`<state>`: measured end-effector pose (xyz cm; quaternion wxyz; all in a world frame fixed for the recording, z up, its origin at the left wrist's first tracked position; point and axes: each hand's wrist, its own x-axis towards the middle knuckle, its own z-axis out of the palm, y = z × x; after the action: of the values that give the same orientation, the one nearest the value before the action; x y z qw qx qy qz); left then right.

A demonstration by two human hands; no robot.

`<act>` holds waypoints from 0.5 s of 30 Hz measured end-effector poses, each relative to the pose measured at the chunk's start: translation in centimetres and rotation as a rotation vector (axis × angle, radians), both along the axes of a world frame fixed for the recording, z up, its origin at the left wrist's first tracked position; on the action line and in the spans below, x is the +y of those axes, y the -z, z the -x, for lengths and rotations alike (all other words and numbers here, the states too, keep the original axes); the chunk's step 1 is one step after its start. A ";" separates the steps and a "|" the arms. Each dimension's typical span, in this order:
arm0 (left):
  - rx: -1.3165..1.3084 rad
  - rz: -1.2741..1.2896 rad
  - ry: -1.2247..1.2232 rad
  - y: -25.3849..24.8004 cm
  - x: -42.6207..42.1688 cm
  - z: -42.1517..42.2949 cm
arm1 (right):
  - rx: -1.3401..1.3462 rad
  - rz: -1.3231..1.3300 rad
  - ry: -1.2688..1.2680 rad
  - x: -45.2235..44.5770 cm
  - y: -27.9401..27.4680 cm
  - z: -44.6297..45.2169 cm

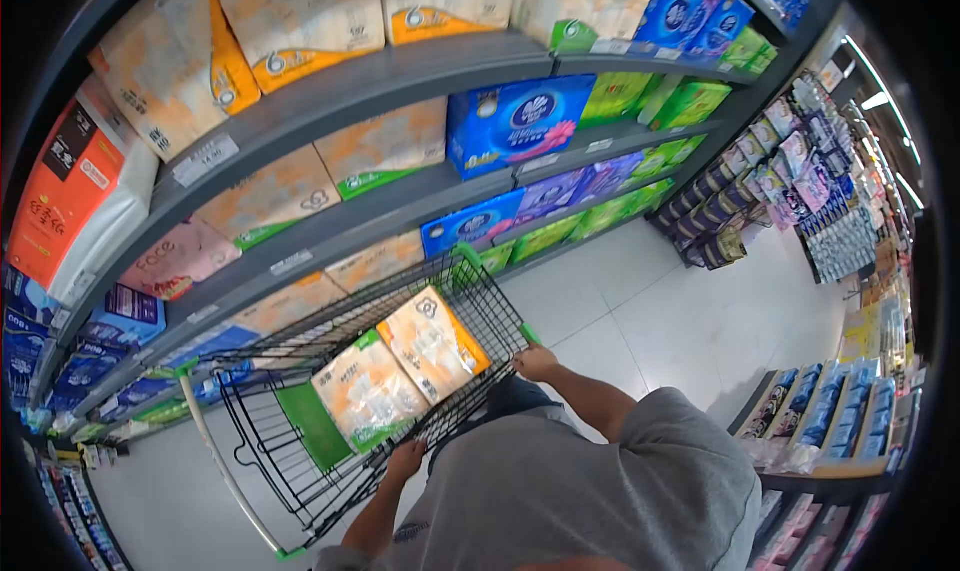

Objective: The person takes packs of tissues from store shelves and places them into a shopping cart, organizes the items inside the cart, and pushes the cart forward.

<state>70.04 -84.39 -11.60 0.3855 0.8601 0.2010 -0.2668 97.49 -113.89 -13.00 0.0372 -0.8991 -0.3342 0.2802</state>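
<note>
A black wire shopping cart (270,466) with green corners stands in front of me, its side toward my body. My right hand (537,361) is closed on the cart's rim by a green corner piece. On the near side rim, further left, my left hand (405,459) is also closed, its fingers partly hidden. Inside the cart lie two plastic-wrapped tissue packs side by side: one with an orange edge (432,343) and one with a green edge (368,391). A green panel (312,426) sits beside them, toward the cart's handle (225,461).
Grey shelves (400,71) of tissue packs run along the far side, close to the cart. Blue tissue packs (520,121) stand mid-shelf. A hanging-goods rack (740,181) is at the right, and a low display shelf (815,421) stands behind my right arm. Pale tiled floor (600,311) lies between.
</note>
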 end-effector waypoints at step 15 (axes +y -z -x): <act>-0.013 -0.564 -0.226 -2.7 -6.6 0.2 | 0.138 0.039 0.008 -5.5 -1.3 0.1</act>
<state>69.86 -90.95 -8.90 0.1600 0.9070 0.3593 -0.1506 97.36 -119.43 -11.69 0.0439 -0.8796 -0.3217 0.3478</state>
